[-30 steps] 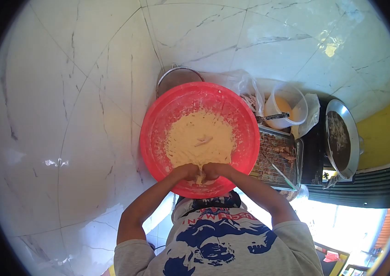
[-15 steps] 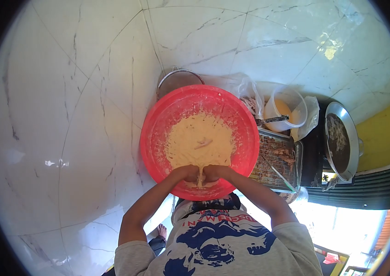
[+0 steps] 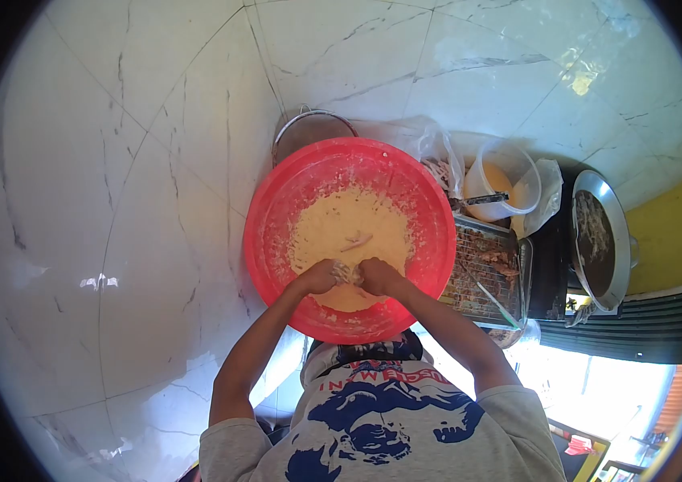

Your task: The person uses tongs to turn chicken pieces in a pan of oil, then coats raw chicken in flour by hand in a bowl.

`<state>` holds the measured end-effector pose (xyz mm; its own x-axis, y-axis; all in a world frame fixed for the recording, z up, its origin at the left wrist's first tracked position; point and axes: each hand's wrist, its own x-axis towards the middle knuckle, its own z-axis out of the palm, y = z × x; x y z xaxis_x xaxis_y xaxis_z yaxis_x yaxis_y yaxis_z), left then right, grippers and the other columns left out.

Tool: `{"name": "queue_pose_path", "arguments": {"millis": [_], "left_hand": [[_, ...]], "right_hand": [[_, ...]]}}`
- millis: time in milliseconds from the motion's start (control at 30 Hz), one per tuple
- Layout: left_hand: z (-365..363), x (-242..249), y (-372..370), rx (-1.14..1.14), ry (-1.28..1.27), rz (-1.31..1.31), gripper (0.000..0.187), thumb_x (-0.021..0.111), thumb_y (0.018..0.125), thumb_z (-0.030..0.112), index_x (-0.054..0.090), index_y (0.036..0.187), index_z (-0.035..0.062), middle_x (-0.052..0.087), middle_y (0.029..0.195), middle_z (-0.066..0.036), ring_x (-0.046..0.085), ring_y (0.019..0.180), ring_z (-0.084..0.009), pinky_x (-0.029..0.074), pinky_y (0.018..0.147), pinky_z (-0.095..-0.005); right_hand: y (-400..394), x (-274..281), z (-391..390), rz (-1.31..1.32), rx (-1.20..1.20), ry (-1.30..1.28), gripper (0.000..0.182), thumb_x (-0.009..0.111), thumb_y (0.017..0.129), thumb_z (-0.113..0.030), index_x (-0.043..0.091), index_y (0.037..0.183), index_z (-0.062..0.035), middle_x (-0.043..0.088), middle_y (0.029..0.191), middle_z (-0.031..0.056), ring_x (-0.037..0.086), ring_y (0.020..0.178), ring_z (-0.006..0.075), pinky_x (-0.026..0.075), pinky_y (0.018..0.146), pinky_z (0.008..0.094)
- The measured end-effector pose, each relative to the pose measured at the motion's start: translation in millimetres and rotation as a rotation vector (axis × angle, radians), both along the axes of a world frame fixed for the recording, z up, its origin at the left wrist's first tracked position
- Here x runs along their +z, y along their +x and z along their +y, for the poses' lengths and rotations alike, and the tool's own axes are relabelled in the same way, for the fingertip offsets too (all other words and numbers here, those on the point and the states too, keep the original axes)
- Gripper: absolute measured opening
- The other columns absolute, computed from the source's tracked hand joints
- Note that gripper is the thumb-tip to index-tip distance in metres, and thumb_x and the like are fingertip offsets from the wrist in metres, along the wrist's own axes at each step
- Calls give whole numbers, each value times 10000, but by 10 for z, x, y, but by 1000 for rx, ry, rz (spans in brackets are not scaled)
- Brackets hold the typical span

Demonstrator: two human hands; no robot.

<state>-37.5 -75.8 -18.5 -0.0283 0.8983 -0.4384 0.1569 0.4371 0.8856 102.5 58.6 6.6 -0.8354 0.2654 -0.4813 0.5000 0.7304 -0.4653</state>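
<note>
A large red basin [image 3: 268, 233] holds a bed of pale yellow flour [image 3: 341, 213]. My left hand [image 3: 320, 276] and my right hand [image 3: 378, 277] meet low over the flour, fingers curled inward. Between them is a clump of flour-coated pieces [image 3: 346, 274], gripped from both sides; their exact kind is hard to make out. A thin pinkish strip [image 3: 357, 243] lies on the flour just beyond my hands.
To the right stand a clear plastic tub [image 3: 509, 181] with dark tongs [image 3: 485, 198] across it, a plastic bag [image 3: 440, 157] of pale strips, and a wire rack [image 3: 477, 273] with browned pieces. Farther right, a wide pan [image 3: 595, 241] holds dark oil and frying food. A pot rim shows behind the basin.
Both hands have moved away from the basin's near edge toward the middle of the flour and lifted, with the floured clump now visible between them.
</note>
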Motion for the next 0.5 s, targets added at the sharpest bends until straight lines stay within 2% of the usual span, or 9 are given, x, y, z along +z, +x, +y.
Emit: {"name": "queue_pose_path", "arguments": {"millis": [67,100,200,233,300,367,433,500], "left_hand": [[-41,-211,-64,102,112,192,255,552,797,30,598,1037,-42,649,948,-159,613,892,-211,475,795,-316],[-52,-165,-73,106,112,191,255,552,797,30,598,1037,-42,649,948,-159,613,892,-211,475,795,-316],[-73,-36,-91,174,-5,337,278,569,805,77,593,1060,-31,641,1003,-172,617,925,-238,477,818,-329],[-86,-14,-89,221,-8,386,281,580,805,104,596,1054,-24,641,1001,-182,620,931,-264,478,817,-344],[-109,22,-77,279,-14,428,285,590,805,131,599,1049,-17,642,999,-192,623,937,-290,480,817,-358],[-109,41,-73,387,-45,517,273,590,805,149,604,1030,-5,637,989,-213,619,943,-331,482,813,-386],[-125,-67,-94,396,-61,553,282,579,807,175,597,1037,14,636,990,-210,613,944,-348,483,803,-408],[-119,-23,-127,402,-73,596,291,568,808,202,591,1045,34,634,990,-206,607,944,-365,484,792,-430]], "right_hand": [[-8,-44,67,61,-22,-79,244,668,732,-205,627,885,-20,639,903,196,623,890,340,498,771,392],[-21,-36,104,123,-49,-155,188,643,733,-162,627,852,-18,638,859,200,630,846,341,501,744,389],[-70,-3,198,259,-122,-230,145,635,741,-132,631,831,-19,634,803,194,630,786,339,502,704,377],[-97,111,227,256,-115,-230,145,635,741,-132,631,831,-19,634,803,194,630,786,339,502,704,377],[-120,411,302,601,-130,-238,124,627,757,-94,635,857,-20,634,803,183,627,769,332,501,688,368],[-157,871,369,686,-122,-184,132,634,761,-87,640,874,-19,636,809,180,629,776,327,500,687,365],[-138,1273,344,776,-120,-133,140,641,765,-81,644,891,-18,639,816,177,631,783,323,500,685,362],[-121,1517,318,982,-211,-4,132,665,778,-90,654,889,-19,655,810,140,656,768,244,506,668,334]]}}
